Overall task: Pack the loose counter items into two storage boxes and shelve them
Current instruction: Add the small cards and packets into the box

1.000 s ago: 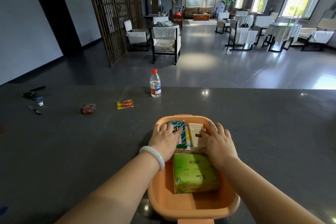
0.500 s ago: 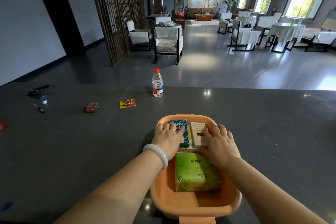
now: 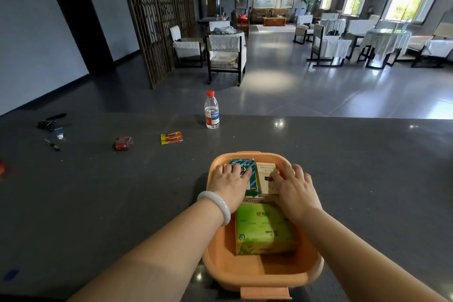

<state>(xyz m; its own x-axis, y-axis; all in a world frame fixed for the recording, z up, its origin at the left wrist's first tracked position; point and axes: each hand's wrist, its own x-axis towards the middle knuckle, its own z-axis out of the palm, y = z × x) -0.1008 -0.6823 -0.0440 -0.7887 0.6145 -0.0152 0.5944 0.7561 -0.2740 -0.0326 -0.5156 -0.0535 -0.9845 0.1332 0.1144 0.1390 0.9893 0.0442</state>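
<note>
Resting hands (image 3: 230,185) apparently press cartons (image 3: 264,169) inside box (image 3: 257,277).

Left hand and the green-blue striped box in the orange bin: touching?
Touching. The head view shows the fingers of the left hand lying flat on top of the green-blue striped box, with no gap.

Your left hand (image 3: 230,184) lies flat on the striped box (image 3: 252,180) and your right hand (image 3: 294,186) on the white box (image 3: 263,169) beside it. Both boxes sit inside the orange storage box (image 3: 257,274) on the desk (image 3: 98,191), with a green tissue pack (image 3: 264,230) nearer you.
</note>
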